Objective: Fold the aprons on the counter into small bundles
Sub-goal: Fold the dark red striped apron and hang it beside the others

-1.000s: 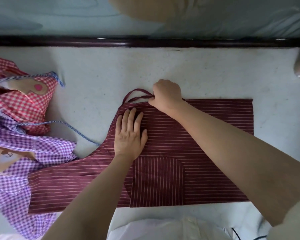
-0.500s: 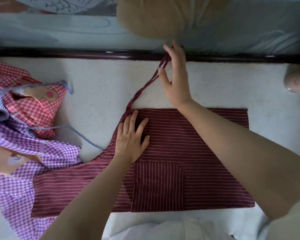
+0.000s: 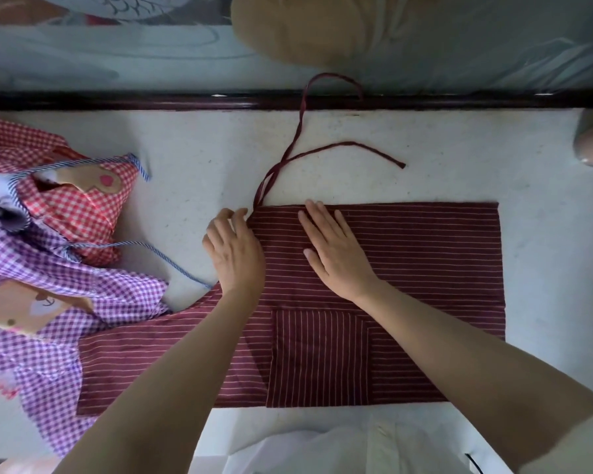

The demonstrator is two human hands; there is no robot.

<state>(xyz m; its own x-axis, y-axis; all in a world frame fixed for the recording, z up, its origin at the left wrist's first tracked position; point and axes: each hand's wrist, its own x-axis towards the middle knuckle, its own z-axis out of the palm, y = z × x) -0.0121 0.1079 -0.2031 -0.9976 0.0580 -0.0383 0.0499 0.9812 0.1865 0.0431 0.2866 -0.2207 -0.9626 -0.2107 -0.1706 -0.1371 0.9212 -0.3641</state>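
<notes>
Currently the maroon striped apron (image 3: 425, 268) lies flat on the pale counter (image 3: 185, 159) as a wide rectangle. Its long axis runs left to right, and its pocket (image 3: 319, 357) sits at the near edge. Right hand (image 3: 336, 254) rests palm down on the far half of the cloth, fingers straight and together, pointing far-left and grasping nothing. Left hand (image 3: 235, 251) sits on the slanted left edge with its fingers loosely extended. The tips are just short of the far-left corner, and no pinch on the hem is visible. The ties (image 3: 297, 138) leave that same corner and run away from both hands toward the dark ledge (image 3: 117, 100). One strand loops up over the ledge and the other curves right, ending loose on the bare counter. Judgement: the tie root lies just beyond the left fingertips, so the left hand is nearer to it. The loose end lies far-right, closer to the right hand's side. Gathering the ties back onto the cloth looks like the step due before further folding. A red gingham apron (image 3: 79, 210) and a purple gingham apron (image 3: 48, 268) are heaped at the left, unfolded. The purple one touches the maroon apron's left flap.
</notes>
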